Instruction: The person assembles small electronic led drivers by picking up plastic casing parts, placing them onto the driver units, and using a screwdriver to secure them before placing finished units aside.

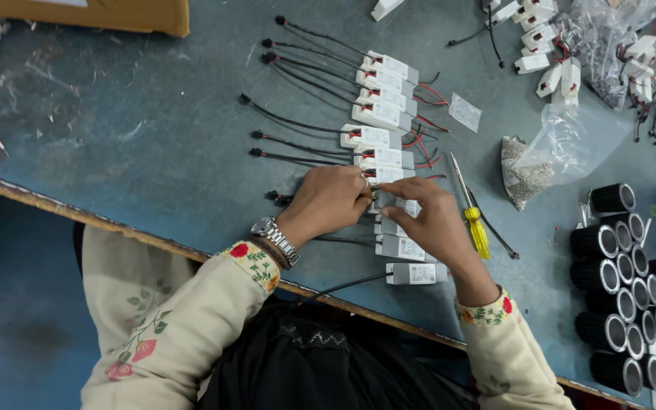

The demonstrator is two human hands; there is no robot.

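Both my hands meet over one small white rectangular plastic driver box (398,205) in the row on the worn blue-grey tabletop (153,129). My left hand (329,199) and right hand (428,216) pinch it between fingertips. A yellow-handled screwdriver (472,216) lies just beside my right hand; black cylindrical housings (616,288) stand well apart.

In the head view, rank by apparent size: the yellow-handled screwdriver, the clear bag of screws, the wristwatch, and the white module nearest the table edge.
1. Clear bag, clearly largest.
2. Screwdriver, longest but thin.
3. White module and wristwatch: they look alike in size, so I leave them unranked.
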